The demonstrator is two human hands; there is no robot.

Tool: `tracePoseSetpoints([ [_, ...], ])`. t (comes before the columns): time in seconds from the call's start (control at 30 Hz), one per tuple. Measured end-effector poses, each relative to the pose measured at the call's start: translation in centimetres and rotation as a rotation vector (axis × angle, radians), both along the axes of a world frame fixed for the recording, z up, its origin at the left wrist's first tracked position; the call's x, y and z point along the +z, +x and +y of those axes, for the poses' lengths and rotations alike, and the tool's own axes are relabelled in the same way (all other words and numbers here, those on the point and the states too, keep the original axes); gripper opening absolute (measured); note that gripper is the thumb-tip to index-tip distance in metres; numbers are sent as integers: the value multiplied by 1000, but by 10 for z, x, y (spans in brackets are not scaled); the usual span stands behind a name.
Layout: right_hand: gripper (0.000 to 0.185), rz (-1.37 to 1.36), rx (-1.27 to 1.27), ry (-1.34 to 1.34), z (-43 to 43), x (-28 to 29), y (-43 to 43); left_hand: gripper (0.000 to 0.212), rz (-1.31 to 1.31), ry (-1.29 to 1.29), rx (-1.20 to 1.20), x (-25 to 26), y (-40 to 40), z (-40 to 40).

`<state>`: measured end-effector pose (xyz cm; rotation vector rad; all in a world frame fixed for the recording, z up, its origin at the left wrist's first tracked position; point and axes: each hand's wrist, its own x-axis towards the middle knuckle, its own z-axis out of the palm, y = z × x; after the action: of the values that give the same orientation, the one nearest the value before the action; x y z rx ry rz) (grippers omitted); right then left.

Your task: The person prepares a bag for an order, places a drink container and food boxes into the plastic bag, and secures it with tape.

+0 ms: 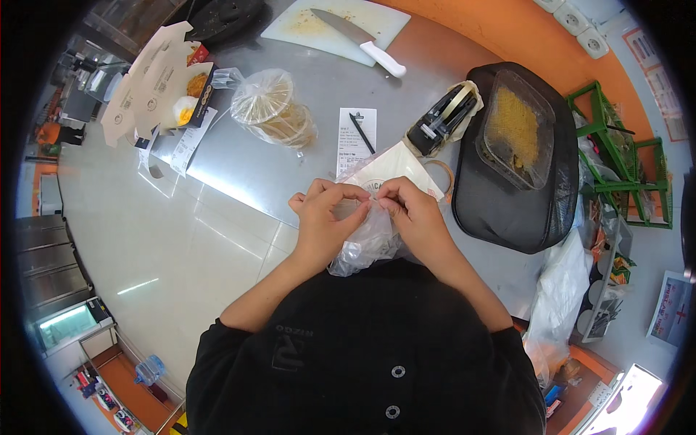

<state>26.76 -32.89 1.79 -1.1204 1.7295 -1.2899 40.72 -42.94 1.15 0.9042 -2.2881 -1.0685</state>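
A clear plastic bag [363,247] lies at the table's near edge, close against my body. Inside it, or under its film, is a white printed food box [405,166]. My left hand [327,217] pinches the bag's gathered plastic between thumb and forefinger. Just to its right, my right hand [416,209] grips the same plastic with its fingertips, which nearly meet those of the left. The exact bit of film in the fingers is too small to make out. Beyond the box, a printed receipt [348,142] lies flat with a black pen [361,133] across it.
A tape dispenser [443,119] stands beside a black padded bag [514,217] bearing a clear plastic container [516,130]. Left are a plastic-wrapped tub [274,111] and an opened meal box [157,87]. A knife [383,57] lies across a cutting board [293,24] at the back.
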Motion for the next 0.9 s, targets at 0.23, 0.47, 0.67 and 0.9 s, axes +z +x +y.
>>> tracePoseSetpoints([
  [0.23,18,-102,-7,-30,-1,-7,0,11,-4,-8,17,-2,0,0],
  [0.47,20,-83,7,-29,-3,-9,-1,12,-11,-36,-6,0,0,0],
  [0.67,20,-193,-6,-44,-4,-6,-3,12,-27,-159,-104,1,-2,-5],
  [0.9,16,427,-40,-80,-4,-3,-11,13,66,-445,-88,0,-12,-16],
])
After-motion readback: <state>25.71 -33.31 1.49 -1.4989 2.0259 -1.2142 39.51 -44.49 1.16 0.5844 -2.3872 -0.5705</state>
